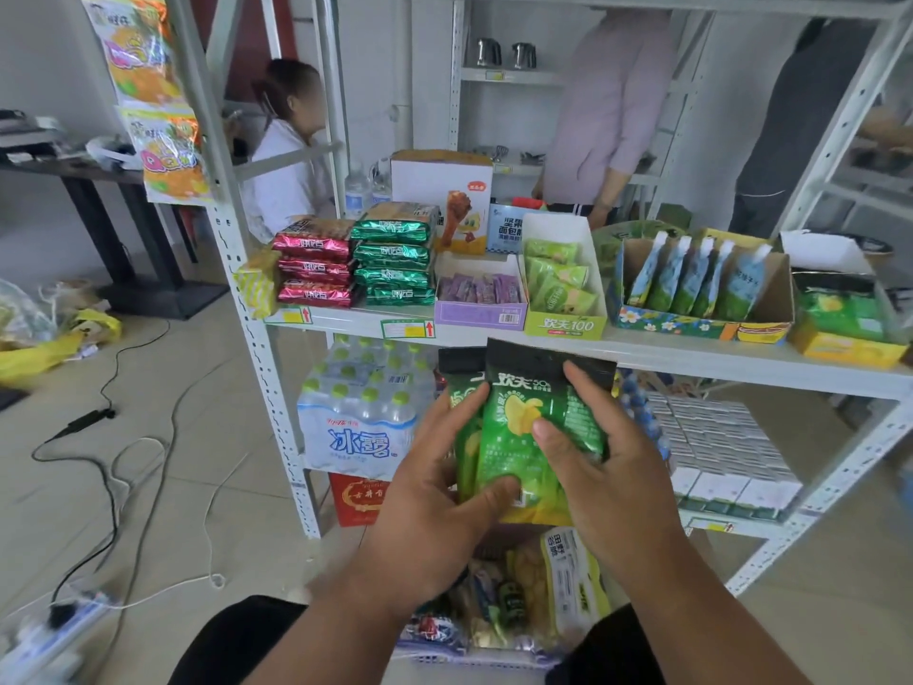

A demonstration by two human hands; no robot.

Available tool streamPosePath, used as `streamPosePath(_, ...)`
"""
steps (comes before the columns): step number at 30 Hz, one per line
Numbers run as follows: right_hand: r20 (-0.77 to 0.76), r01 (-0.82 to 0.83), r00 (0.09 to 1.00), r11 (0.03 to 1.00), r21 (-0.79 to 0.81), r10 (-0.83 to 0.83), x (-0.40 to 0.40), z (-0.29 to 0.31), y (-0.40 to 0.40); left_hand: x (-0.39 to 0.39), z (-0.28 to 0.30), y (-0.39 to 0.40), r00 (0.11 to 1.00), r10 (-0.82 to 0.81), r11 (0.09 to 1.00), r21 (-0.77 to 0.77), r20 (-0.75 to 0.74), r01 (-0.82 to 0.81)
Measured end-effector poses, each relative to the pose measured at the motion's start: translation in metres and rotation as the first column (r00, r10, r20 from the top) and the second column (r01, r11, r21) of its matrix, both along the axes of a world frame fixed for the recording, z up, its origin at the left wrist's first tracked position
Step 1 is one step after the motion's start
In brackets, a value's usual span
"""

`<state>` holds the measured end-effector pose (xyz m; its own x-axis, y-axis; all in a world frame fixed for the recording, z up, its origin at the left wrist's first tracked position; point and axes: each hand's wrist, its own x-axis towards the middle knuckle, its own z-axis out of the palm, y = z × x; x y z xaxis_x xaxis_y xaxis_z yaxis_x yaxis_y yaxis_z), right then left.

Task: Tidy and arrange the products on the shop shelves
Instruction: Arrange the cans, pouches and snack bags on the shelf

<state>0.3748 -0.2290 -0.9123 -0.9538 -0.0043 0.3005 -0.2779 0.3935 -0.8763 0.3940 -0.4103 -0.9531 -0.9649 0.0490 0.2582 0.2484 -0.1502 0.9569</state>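
Both my hands hold green crisp bags [514, 437] with black tops in front of the white metal shelf [691, 358]. My left hand [439, 491] grips them from the left and below, thumb across the front bag. My right hand [598, 462] grips the right edge, thumb on the front. A second bag [462, 388] shows behind the first. On the shelf above stand stacked red packs [313, 269], green packs [395, 259], a purple box [481, 299], a green carton [563, 289] and a flowered carton of pouches [691, 294].
A basket of mixed snacks [518, 600] sits under my hands. On the lower shelf are a shrink-wrapped pack of water bottles [360, 412] and small white cartons [716, 447]. Cables [113, 452] trail over the floor at left. Three people stand or sit behind the shelves.
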Motion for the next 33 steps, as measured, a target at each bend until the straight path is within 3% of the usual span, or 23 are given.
streamPosePath(5, -0.156, 0.231, 0.963, 0.971, 0.064, -0.219, 0.012, -0.004, -0.007, -0.007, -0.011, -0.004, 0.980, 0.198, 0.972, -0.126, -0.024, -0.199)
streamPosePath(11, -0.082, 0.110, 0.992, 0.982, 0.153, -0.098, 0.017, 0.000, -0.019, 0.003, -0.007, -0.002, 0.959, 0.232, 0.963, -0.102, -0.163, -0.250)
streamPosePath(18, 0.085, 0.070, 0.994, 0.997, 0.025, -0.072, 0.018, -0.001, -0.023, 0.017, -0.001, 0.000, 0.963, 0.139, 0.967, -0.177, -0.231, -0.182)
streamPosePath(22, 0.073, 0.066, 0.996, 0.994, -0.085, -0.059, 0.016, -0.002, -0.025, 0.017, -0.005, 0.000, 0.977, 0.071, 0.997, -0.011, -0.200, -0.074)
streamPosePath(24, 0.057, 0.057, 0.997, 0.993, -0.107, -0.051, 0.016, -0.003, -0.023, 0.010, -0.010, -0.002, 0.977, 0.136, 0.991, 0.006, -0.164, -0.137)
streamPosePath(29, -0.002, -0.009, 1.000, 0.977, -0.215, 0.008, 0.016, 0.000, -0.018, -0.004, -0.020, -0.012, 0.934, 0.312, 0.929, -0.151, -0.172, -0.338)
streamPosePath(33, -0.012, -0.109, 0.994, 0.914, -0.392, 0.113, 0.010, 0.002, -0.009, -0.007, -0.020, -0.020, 0.934, 0.342, 0.920, -0.166, -0.108, -0.356)
